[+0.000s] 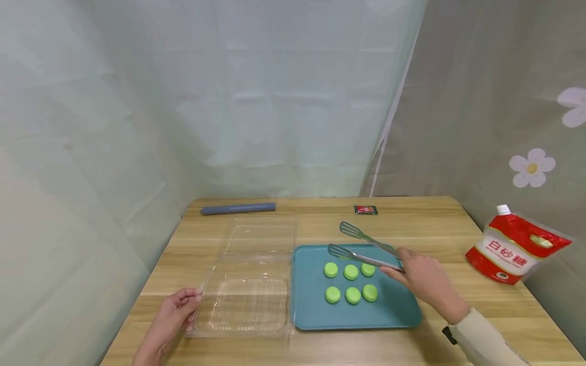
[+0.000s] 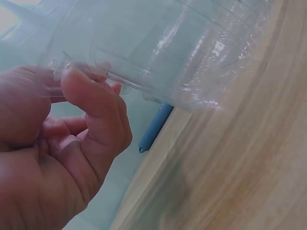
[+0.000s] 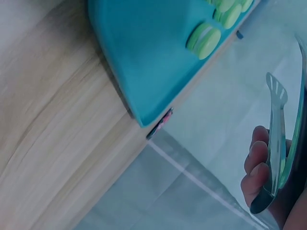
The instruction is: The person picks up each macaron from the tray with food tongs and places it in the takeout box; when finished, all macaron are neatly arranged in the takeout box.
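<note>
My left hand point(image 1: 171, 315) pinches the left edge of a clear plastic clamshell box point(image 1: 247, 302), its lid folded back toward the far side. In the left wrist view, thumb and fingers hold the box's thin rim point(image 2: 129, 84). Metal tongs point(image 1: 373, 262) are gripped in my right hand point(image 1: 426, 279), their slotted ends spread apart above the blue tray point(image 1: 311, 317). Two rows of green macarons point(image 1: 352, 295) lie on that tray, and nothing is between the tong ends. The right wrist view shows fingers curled round the tongs point(image 3: 276, 134).
A rolled blue-grey item point(image 1: 238, 208) lies along the table's back edge. Farther right is a small dark red-and-green packet point(image 1: 365, 210). A red and white sugar pouch point(image 1: 513, 249) with a white cap stands at the right edge. Curtains point(image 1: 293, 101) hang behind the wooden table point(image 1: 412, 223).
</note>
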Demonstrator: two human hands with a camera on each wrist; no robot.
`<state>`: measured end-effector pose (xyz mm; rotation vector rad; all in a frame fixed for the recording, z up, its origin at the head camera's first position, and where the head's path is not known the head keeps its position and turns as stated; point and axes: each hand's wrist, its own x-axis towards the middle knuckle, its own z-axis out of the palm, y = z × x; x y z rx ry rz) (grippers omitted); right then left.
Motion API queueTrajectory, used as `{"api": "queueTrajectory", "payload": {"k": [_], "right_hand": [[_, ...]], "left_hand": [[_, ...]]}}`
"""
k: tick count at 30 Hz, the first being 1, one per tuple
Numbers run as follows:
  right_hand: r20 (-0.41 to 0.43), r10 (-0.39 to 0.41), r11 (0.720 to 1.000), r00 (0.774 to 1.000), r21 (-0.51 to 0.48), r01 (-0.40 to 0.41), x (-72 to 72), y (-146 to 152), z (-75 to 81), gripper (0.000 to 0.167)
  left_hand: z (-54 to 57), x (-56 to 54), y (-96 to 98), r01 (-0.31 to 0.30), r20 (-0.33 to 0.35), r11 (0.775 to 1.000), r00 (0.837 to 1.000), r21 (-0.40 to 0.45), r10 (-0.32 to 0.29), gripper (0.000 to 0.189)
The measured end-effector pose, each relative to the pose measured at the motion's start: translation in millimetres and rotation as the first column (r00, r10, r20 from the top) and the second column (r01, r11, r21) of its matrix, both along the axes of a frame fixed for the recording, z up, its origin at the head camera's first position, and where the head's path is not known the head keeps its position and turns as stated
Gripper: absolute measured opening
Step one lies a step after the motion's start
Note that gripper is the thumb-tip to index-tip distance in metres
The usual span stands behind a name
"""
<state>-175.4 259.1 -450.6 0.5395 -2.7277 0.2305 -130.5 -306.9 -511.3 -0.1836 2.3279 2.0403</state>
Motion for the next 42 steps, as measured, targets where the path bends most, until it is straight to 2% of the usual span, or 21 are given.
{"api": "queueTrajectory", "payload": {"k": [9, 18, 25, 29, 34, 38, 42], "right_hand": [[0.04, 0.026, 1.0, 0.999, 0.001, -0.026, 0.9, -8.1, 1.7, 0.051], [0.001, 0.153, 0.984, 0.988, 0.094, -0.153, 1.4, -15.0, -5.6, 0.045], [0.019, 0.207, 0.975, 0.978, 0.081, -0.207, 0.8, -22.5, -10.5, 0.044], [0.045, 0.213, 0.974, 0.976, 0.067, -0.216, 0.2, -24.5, -12.7, 0.039], [0.077, 0.204, 0.976, 0.976, 0.066, -0.21, -1.7, -23.7, -15.0, 0.036], [0.113, 0.19, 0.978, 0.975, 0.06, -0.198, -2.8, -20.9, -13.6, 0.033], [0.134, 0.187, 0.98, 0.973, 0.051, -0.195, -4.5, -19.6, -10.2, 0.032]], "left_hand": [[-0.1, 1.3, -2.9, -0.025, 0.029, 1.0, 0.999, -0.01, 0.025, 0.02], [-2.7, 6.3, -5.7, -0.028, 0.033, 1.0, 0.999, -0.013, 0.028, 0.019], [-3.4, 7.1, -4.0, -0.039, 0.009, 0.999, 0.999, 0.0, 0.039, 0.02], [-3.9, 7.8, -2.5, -0.043, -0.003, 0.999, 0.999, 0.01, 0.043, 0.021], [-3.3, 7.7, -0.7, -0.056, 0.023, 0.998, 0.998, 0.019, 0.056, 0.025], [-2.9, 5.6, -0.3, -0.024, 0.028, 0.999, 0.999, 0.044, 0.023, 0.028], [-2.6, 3.0, -1.0, 0.019, 0.004, 0.997, 1.0, 0.075, -0.019, 0.031]]}}
